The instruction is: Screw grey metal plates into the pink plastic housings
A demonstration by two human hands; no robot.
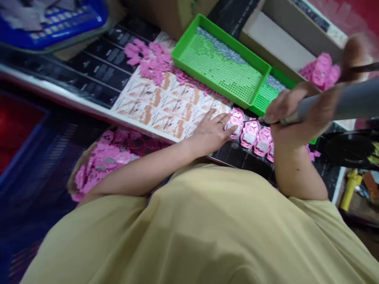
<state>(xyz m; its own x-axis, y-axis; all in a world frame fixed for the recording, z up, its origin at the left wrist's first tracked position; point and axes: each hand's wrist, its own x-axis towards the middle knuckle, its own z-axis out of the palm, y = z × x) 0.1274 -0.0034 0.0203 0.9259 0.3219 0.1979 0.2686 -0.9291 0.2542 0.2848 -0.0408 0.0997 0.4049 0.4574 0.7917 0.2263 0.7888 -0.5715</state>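
Note:
Several pink plastic casings (250, 133), each with a silvery rectangular patch, lie in a row along the bench edge. My left hand (211, 132) rests at the row's left end, thumb and fingers closed about the leftmost pink casing (237, 117). In my right hand (308, 110) is a grey powered screwdriver (355, 100), lying nearly level with its thin bit pointing left. The bit's tip is close over the second casing; whether it touches cannot be made out. My right forearm hides the row's right end.
Green perforated trays (219, 65) with small silvery pieces stand behind the row. Loose pink parts (151, 59) lie left of them. A cardboard box (281, 39) is at the back, a blue basket (53, 23) at upper left. Below the bench edge sits a sack of pink parts (103, 165).

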